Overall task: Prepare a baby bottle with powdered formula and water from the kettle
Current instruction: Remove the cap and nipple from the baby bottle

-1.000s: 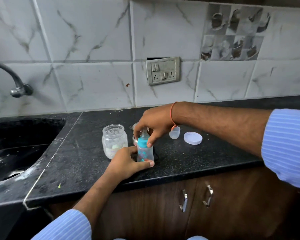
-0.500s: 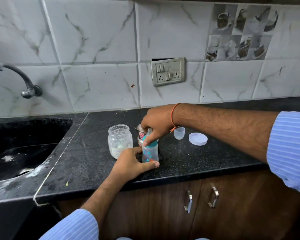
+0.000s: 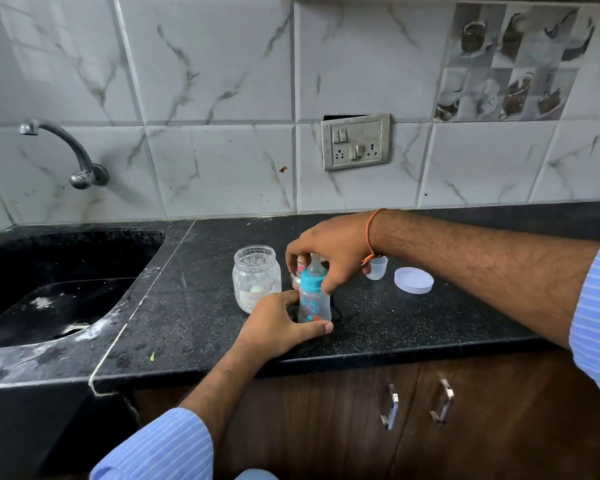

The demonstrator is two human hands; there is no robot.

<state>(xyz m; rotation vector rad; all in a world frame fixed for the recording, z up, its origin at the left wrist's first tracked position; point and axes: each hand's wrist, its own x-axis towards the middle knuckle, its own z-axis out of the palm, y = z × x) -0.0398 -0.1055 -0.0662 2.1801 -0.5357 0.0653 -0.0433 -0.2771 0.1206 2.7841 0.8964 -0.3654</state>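
Note:
A small clear baby bottle (image 3: 314,304) with a teal collar and nipple stands upright on the black counter (image 3: 413,327). My left hand (image 3: 278,327) grips its body from the left, thumb across the base. My right hand (image 3: 326,254) reaches over from the right and pinches the teal collar. An open clear jar (image 3: 256,277) with white powder and a scoop at its bottom stands just left of the bottle. Behind my right hand a small metal vessel (image 3: 297,271) is mostly hidden.
A clear bottle cap (image 3: 376,268) and a white jar lid (image 3: 413,279) lie right of the bottle. A black sink (image 3: 59,292) with a wall tap (image 3: 66,150) is at the left. A switch socket (image 3: 355,142) is on the tiled wall. Cabinet handles (image 3: 416,403) are below.
My right hand's fingers have shifted around the teal collar, exposing the nipple. The left hand keeps hold of the bottle. The camera view has drifted a little.

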